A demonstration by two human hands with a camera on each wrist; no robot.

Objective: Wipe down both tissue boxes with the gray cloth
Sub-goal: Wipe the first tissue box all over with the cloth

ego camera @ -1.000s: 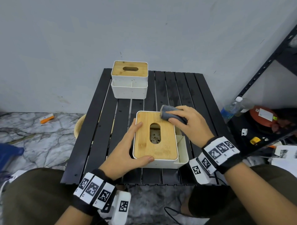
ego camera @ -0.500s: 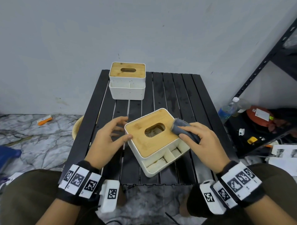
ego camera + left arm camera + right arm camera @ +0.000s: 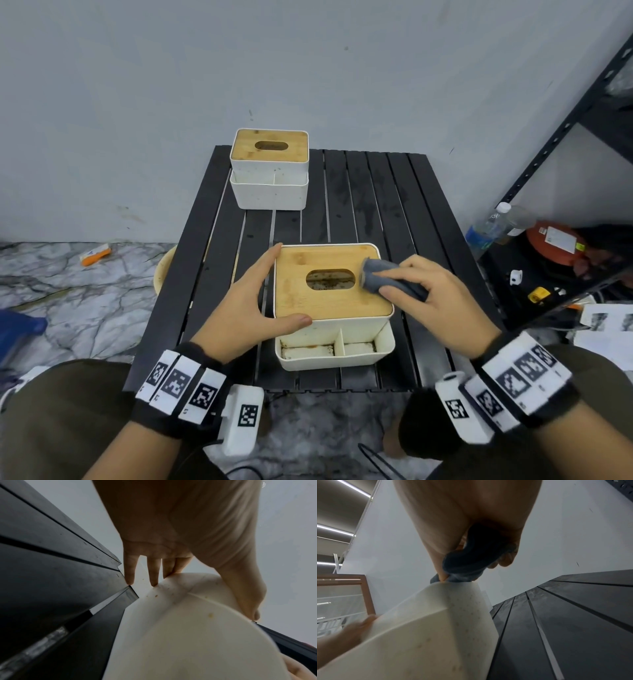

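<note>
The near tissue box (image 3: 329,329) is white with a bamboo lid and an oval slot, and its open compartments face me. My left hand (image 3: 246,308) braces its front left corner, straight fingers (image 3: 152,574) along the left side and the thumb on the front face. My right hand (image 3: 431,298) grips the bunched gray cloth (image 3: 380,277) and presses it on the lid just right of the slot. The right wrist view shows the cloth (image 3: 471,558) held over the box's edge (image 3: 428,628). A second, matching tissue box (image 3: 269,164) stands untouched at the table's far left.
Both boxes sit on a black slatted table (image 3: 376,205). A black metal rack (image 3: 565,137) stands at the right, with a water bottle (image 3: 486,226) and a red round object (image 3: 551,243) at its foot. A pale basin (image 3: 164,270) shows under the table's left edge.
The near box has turned clockwise, from compartments at the right to compartments facing me. My left hand came off and returned to its left corner. The cloth slid inward toward the slot.
</note>
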